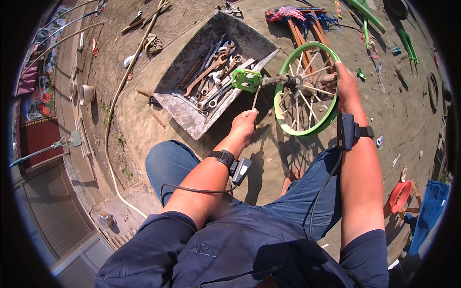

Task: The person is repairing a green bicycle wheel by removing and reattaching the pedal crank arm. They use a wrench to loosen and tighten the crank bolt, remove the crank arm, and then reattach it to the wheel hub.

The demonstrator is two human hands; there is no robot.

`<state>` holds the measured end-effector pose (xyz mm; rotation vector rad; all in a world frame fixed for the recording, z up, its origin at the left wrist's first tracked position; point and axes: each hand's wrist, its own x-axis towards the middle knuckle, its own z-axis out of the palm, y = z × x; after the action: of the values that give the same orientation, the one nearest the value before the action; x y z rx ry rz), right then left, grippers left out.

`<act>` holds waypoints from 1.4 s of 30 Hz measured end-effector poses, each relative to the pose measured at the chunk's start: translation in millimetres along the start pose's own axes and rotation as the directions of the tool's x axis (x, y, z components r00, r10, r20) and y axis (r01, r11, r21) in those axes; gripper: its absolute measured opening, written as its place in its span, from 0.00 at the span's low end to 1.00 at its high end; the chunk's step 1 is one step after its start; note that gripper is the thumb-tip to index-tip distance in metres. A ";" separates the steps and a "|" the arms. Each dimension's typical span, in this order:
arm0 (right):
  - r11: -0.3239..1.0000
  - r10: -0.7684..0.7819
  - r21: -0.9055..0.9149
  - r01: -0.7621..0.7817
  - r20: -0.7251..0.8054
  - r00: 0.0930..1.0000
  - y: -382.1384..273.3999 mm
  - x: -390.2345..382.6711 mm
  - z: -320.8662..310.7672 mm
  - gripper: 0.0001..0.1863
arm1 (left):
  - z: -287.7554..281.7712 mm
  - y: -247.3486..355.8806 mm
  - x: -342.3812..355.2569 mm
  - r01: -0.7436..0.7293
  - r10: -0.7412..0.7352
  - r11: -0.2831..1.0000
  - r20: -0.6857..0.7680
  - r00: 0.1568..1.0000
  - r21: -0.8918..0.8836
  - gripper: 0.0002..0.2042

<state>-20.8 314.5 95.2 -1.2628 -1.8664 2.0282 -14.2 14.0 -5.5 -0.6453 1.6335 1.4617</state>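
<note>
My left hand (243, 126) is closed on a slim metal wrench (256, 100) that reaches up toward a green pedal (246, 79) on a crank. The crank runs to the hub of a small wheel (306, 126) with a green rim and pale spokes, held upright. My right hand (346, 86) grips the rim on its right side. Behind the pedal lies a battered, angular metal tray (192, 128) full of rusty and silver wrenches (211, 69). Where the wrench's tip meets the pedal is too small to make out.
A pale hose (111, 134) runs along the left, past pots (87, 94). Wooden pieces with coloured cord (294, 28), green tubes (365, 29) and a tyre (433, 91) lie beyond. A red round item (401, 192) and blue cloth (427, 211) are at the right.
</note>
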 end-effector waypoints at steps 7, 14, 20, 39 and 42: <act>1.000 0.001 -0.009 -0.001 0.007 1.000 2.1 1.5 -3.0 0.20 | 6.0 10.2 5.4 0.007 -0.007 1.000 0.023 1.000 -0.008 0.13; 1.000 0.006 -0.001 -0.006 -0.005 1.000 3.9 3.9 -3.6 0.21 | 11.9 27.6 6.1 0.028 -0.025 0.998 0.062 0.998 -0.047 0.12; 1.000 0.004 0.003 -0.004 0.000 1.000 4.3 2.2 -2.0 0.20 | 26.8 29.8 -8.3 0.005 0.001 0.998 0.089 0.996 -0.069 0.10; 0.992 0.020 -0.121 -0.027 -0.060 0.998 19.4 9.6 -27.1 0.18 | 43.9 27.4 -10.4 0.045 -0.032 0.994 0.126 0.992 -0.103 0.06; 0.980 -0.012 -0.199 -0.001 -0.066 0.998 23.9 10.3 -39.6 0.18 | 48.0 27.6 -14.1 0.025 -0.019 0.999 0.135 0.991 -0.045 0.07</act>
<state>7.7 345.6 73.4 -1.3504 -2.0814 1.8093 -17.9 63.8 22.3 -0.5758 1.4879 1.4982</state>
